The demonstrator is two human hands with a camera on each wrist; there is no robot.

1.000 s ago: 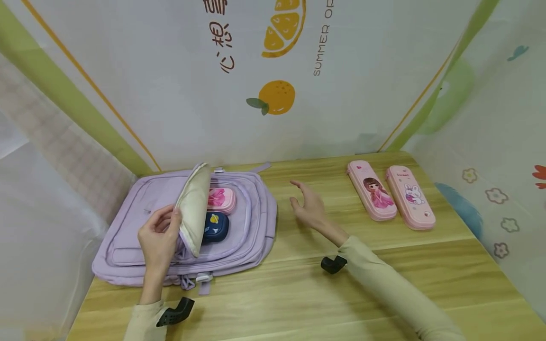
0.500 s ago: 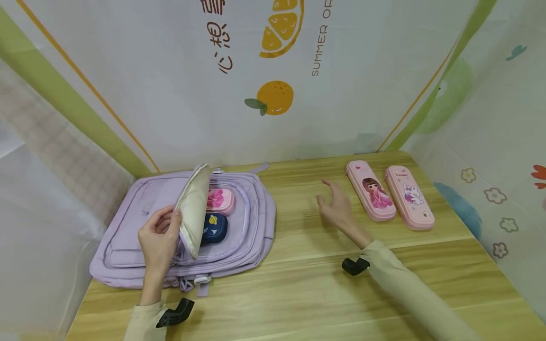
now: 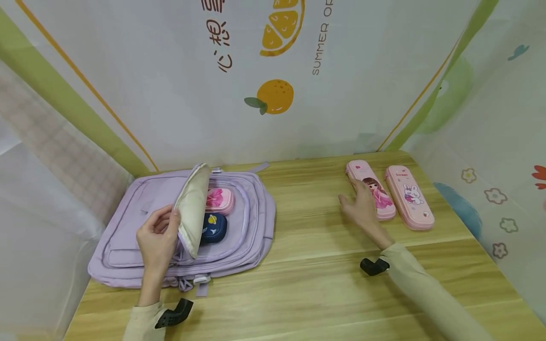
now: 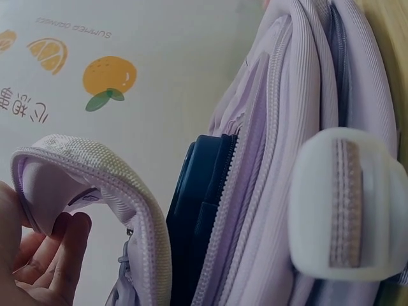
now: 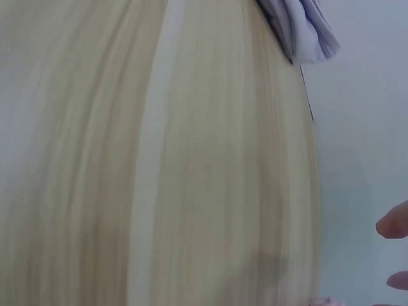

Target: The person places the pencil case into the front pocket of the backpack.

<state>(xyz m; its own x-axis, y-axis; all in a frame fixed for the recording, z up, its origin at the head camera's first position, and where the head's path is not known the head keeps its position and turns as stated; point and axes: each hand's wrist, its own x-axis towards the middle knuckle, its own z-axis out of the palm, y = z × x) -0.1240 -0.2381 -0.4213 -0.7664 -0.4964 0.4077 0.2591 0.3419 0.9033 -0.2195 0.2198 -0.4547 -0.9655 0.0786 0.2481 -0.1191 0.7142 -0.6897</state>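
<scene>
In the head view, the lavender bag (image 3: pixel 239 225) lies flat on the table (image 3: pixel 277 293). The left hand (image 3: pixel 158 237) pinches the edge of its flap (image 3: pixel 194 215) between thumb and fingers and holds it up off the pocket. A pink case (image 3: pixel 220 200) and a navy case (image 3: pixel 215 228) show beside the flap, each partly hidden behind it. The right hand (image 3: pixel 361 208) is well apart from the left, thumb and forefinger spread, at the near side of the doll case (image 3: pixel 378 194); whether it touches that case cannot be told. The rabbit case (image 3: pixel 409 198) lies just beyond. The step in hand looks like getting hold of the doll case while the pocket is held open. That would call for the right fingers to close across its narrow width, and for the left to keep the flap up.

In the left wrist view, the flap curls over the fingertips, and the navy case sits at the zipped pocket mouth (image 4: pixel 245 166). A white buckle (image 4: pixel 344 204) is close to the camera.

In the right wrist view, mostly table shows. Two fingertips (image 5: pixel 396 223) enter at the right, apart from each other, with a sliver of pink at the bottom edge, too little to identify.
</scene>
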